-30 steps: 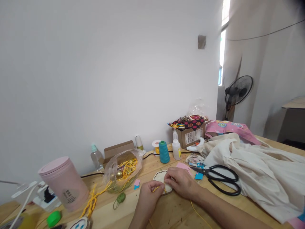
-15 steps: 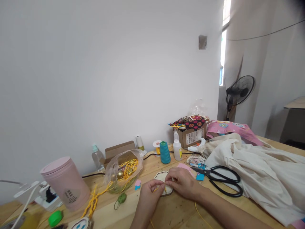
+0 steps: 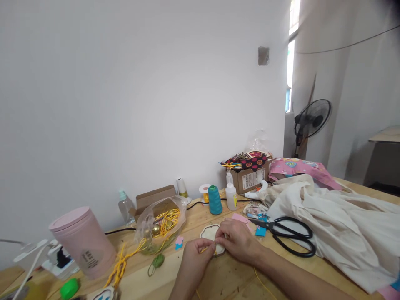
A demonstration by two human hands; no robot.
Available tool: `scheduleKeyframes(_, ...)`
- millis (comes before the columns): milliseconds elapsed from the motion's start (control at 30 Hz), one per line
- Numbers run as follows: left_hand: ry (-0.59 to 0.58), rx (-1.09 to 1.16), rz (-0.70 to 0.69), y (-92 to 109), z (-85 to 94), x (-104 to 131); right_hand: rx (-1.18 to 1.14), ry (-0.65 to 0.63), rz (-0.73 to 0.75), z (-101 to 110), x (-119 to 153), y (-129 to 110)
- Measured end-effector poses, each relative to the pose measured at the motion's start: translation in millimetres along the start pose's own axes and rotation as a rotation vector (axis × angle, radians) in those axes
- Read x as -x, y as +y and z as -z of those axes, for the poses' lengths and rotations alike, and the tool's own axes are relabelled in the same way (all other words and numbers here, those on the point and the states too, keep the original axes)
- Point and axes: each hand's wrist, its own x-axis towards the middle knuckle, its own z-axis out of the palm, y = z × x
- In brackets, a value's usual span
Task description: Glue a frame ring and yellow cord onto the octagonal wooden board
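My left hand (image 3: 196, 255) and my right hand (image 3: 236, 238) meet over a small cream, scallop-edged piece (image 3: 208, 233) with a dark outline, lying on the table. Thumb and forefinger of each hand pinch a thin yellow cord (image 3: 206, 250), the fingertips almost touching. One length of the yellow cord trails onto the table below my right forearm. Most of the cream piece's lower part is hidden behind my fingers. Beside my right hand lie pink paper (image 3: 241, 218) and large black-handled scissors (image 3: 292, 234), their blades over a blue scrap (image 3: 261, 229).
A teal thread cone (image 3: 215, 200) and a white squeeze bottle (image 3: 231, 196) stand behind my hands. Left are a plastic bag (image 3: 146, 227) of yellow cord and gold balls, a green yarn bundle (image 3: 158, 261) and a pink canister (image 3: 83, 246). White cloth (image 3: 340, 225) covers the right side.
The whole view has shifted slightly. Both hands stay pinched on the yellow cord over the cream piece, with hardly any visible movement.
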Motion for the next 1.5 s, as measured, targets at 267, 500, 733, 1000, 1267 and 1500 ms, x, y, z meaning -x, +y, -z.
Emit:
scheduleKeyframes(267,-0.019,0.176,0.029,-4,2.2,-2,-0.037,0.005,0.009,1,-1,1)
scheduleKeyframes(500,-0.030,0.140,0.000,-7,3.4,-3,-0.066,0.015,0.051,-1,0,3)
scheduleKeyframes(733,-0.029,0.132,-0.007,-9,2.9,-4,-0.035,0.012,0.021,2,-1,2)
scheduleKeyframes(1000,0.021,0.136,0.045,-8,1.8,-4,-0.032,0.003,-0.045,1,-2,1)
scheduleKeyframes(1267,0.061,0.045,0.072,0,1.5,0,-0.072,0.003,-0.002,1,-1,1)
scheduleKeyframes(1500,0.079,-0.013,0.063,2,1.4,0,-0.009,-0.016,-0.003,0,-1,-1)
